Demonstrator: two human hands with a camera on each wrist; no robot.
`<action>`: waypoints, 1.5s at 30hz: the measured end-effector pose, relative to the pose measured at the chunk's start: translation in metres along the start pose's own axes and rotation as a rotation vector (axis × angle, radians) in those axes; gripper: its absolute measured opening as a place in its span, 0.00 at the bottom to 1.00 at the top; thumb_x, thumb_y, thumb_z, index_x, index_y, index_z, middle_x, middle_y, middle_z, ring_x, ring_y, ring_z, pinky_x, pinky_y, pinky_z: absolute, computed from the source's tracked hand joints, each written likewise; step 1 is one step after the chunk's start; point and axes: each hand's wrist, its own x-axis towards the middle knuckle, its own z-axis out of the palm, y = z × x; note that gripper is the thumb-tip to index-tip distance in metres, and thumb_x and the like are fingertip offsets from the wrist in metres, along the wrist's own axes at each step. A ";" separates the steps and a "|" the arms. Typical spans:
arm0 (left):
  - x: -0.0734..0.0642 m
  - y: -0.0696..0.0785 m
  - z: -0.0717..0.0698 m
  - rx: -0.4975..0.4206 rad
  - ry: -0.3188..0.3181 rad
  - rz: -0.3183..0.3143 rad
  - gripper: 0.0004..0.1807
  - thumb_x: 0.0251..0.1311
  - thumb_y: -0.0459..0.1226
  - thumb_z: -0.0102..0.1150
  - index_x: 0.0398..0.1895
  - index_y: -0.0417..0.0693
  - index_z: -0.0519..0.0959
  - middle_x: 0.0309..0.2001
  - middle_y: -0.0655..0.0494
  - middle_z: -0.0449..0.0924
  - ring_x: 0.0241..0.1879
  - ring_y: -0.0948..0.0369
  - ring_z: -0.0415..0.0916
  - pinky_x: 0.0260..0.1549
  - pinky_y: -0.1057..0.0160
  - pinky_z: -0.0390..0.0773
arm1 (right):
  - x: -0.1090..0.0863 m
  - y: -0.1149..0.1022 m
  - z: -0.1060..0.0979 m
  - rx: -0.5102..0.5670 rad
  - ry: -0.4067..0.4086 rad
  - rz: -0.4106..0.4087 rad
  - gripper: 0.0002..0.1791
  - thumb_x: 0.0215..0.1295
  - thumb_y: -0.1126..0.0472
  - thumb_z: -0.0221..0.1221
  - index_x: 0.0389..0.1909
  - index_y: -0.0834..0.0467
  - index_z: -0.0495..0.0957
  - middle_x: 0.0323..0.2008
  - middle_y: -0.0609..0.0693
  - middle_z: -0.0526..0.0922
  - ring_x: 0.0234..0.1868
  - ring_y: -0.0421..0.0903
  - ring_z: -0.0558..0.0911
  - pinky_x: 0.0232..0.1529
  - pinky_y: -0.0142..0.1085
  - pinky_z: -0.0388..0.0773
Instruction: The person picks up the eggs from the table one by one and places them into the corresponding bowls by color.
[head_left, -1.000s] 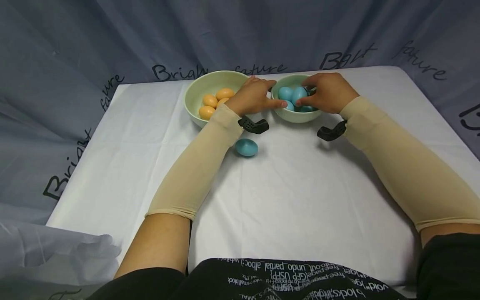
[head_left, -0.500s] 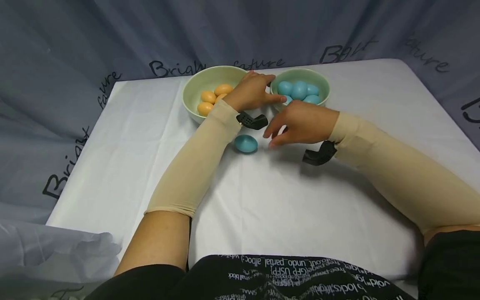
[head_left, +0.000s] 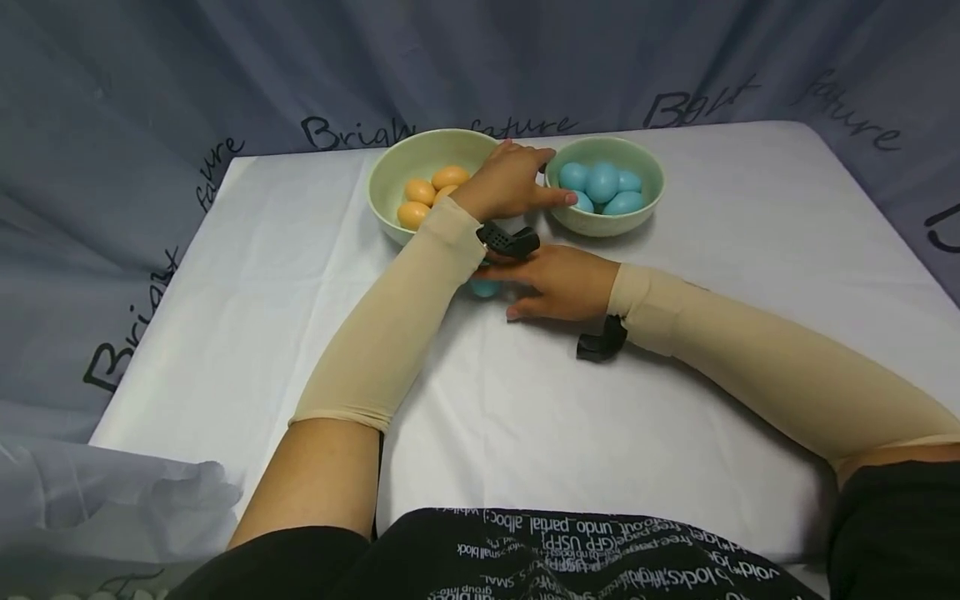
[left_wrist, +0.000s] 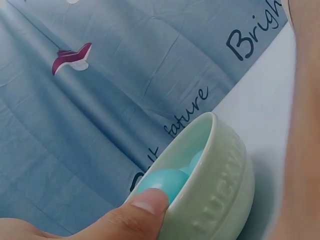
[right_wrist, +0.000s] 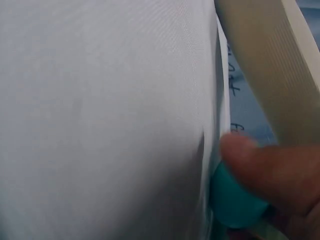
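In the head view my left hand [head_left: 510, 182] is at the left side of a small pale-green bowl [head_left: 607, 227], gripping its rim. Its thumb lies over the rim against one of several blue eggs [head_left: 603, 182] in it, as the left wrist view shows with the thumb [left_wrist: 150, 200]. My right hand [head_left: 562, 279] reaches low over the cloth to a single blue egg [head_left: 485, 287]. Its straight fingers pass over that egg while the thumb stays spread. In the right wrist view the thumb overlaps the egg [right_wrist: 235, 200]; whether it touches cannot be told.
A larger pale-green bowl [head_left: 382, 196] with several orange eggs [head_left: 412, 215] stands left of the small one, partly behind my left hand. White cloth [head_left: 585, 442] covers the table. A dark curtain [head_left: 450, 67] with lettering hangs along the back. My left forearm crosses near the loose egg.
My right hand has left the small bowl and moved down and left to the loose blue egg, now partly covered by it. My left hand has stayed at the small bowl.
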 end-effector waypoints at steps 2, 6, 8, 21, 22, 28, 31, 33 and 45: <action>0.001 0.001 -0.002 0.007 0.003 -0.001 0.55 0.53 0.74 0.46 0.77 0.52 0.52 0.73 0.56 0.60 0.74 0.60 0.52 0.74 0.61 0.31 | 0.001 0.001 0.000 0.003 0.030 -0.014 0.38 0.62 0.48 0.65 0.72 0.35 0.62 0.70 0.46 0.66 0.63 0.50 0.73 0.60 0.45 0.71; 0.002 0.001 -0.002 0.005 -0.012 -0.010 0.56 0.53 0.74 0.46 0.77 0.52 0.51 0.74 0.56 0.59 0.74 0.61 0.50 0.74 0.61 0.30 | -0.001 0.001 -0.003 0.042 0.033 0.004 0.33 0.60 0.50 0.67 0.67 0.41 0.70 0.65 0.44 0.74 0.66 0.47 0.71 0.64 0.44 0.68; 0.001 0.002 -0.001 0.004 -0.019 -0.009 0.56 0.53 0.75 0.46 0.77 0.52 0.51 0.74 0.56 0.59 0.74 0.60 0.51 0.74 0.61 0.31 | -0.003 -0.001 -0.006 0.048 0.016 0.022 0.31 0.59 0.48 0.68 0.64 0.44 0.74 0.61 0.43 0.77 0.64 0.46 0.73 0.64 0.43 0.68; 0.000 0.003 0.000 -0.003 -0.011 -0.012 0.55 0.53 0.74 0.46 0.77 0.53 0.52 0.73 0.58 0.60 0.73 0.59 0.52 0.74 0.62 0.32 | -0.013 -0.013 -0.022 0.036 -0.083 0.014 0.26 0.56 0.46 0.69 0.57 0.45 0.79 0.55 0.47 0.79 0.56 0.46 0.76 0.59 0.43 0.71; 0.000 0.004 -0.001 -0.004 -0.010 -0.012 0.55 0.53 0.74 0.46 0.77 0.53 0.52 0.73 0.58 0.60 0.73 0.59 0.52 0.74 0.62 0.32 | -0.014 -0.013 -0.024 0.042 -0.102 0.020 0.28 0.55 0.48 0.70 0.58 0.45 0.78 0.56 0.48 0.79 0.57 0.46 0.76 0.59 0.43 0.71; -0.002 0.004 -0.001 -0.012 -0.012 -0.016 0.54 0.53 0.74 0.47 0.77 0.53 0.52 0.73 0.57 0.60 0.73 0.59 0.52 0.74 0.62 0.31 | -0.019 -0.017 -0.033 0.053 -0.180 0.037 0.32 0.52 0.54 0.73 0.61 0.47 0.76 0.55 0.47 0.78 0.53 0.43 0.75 0.55 0.40 0.72; -0.002 0.005 -0.001 -0.015 -0.009 -0.019 0.54 0.53 0.74 0.47 0.77 0.54 0.52 0.73 0.58 0.60 0.74 0.60 0.51 0.74 0.62 0.30 | -0.019 -0.018 -0.037 0.050 -0.218 0.051 0.34 0.50 0.55 0.74 0.61 0.47 0.76 0.54 0.45 0.78 0.50 0.41 0.76 0.54 0.39 0.71; -0.003 0.005 -0.001 -0.017 -0.010 -0.019 0.54 0.53 0.74 0.46 0.77 0.54 0.52 0.73 0.58 0.59 0.74 0.60 0.51 0.74 0.62 0.30 | -0.020 -0.018 -0.039 0.048 -0.245 0.052 0.34 0.49 0.55 0.74 0.60 0.48 0.76 0.53 0.44 0.79 0.47 0.41 0.76 0.53 0.39 0.72; -0.005 0.003 -0.001 -0.038 0.005 0.004 0.53 0.55 0.72 0.48 0.77 0.52 0.53 0.73 0.57 0.60 0.74 0.62 0.52 0.74 0.63 0.32 | -0.029 -0.021 -0.062 0.177 -0.233 0.043 0.35 0.49 0.48 0.74 0.60 0.45 0.76 0.51 0.33 0.79 0.44 0.32 0.81 0.49 0.34 0.78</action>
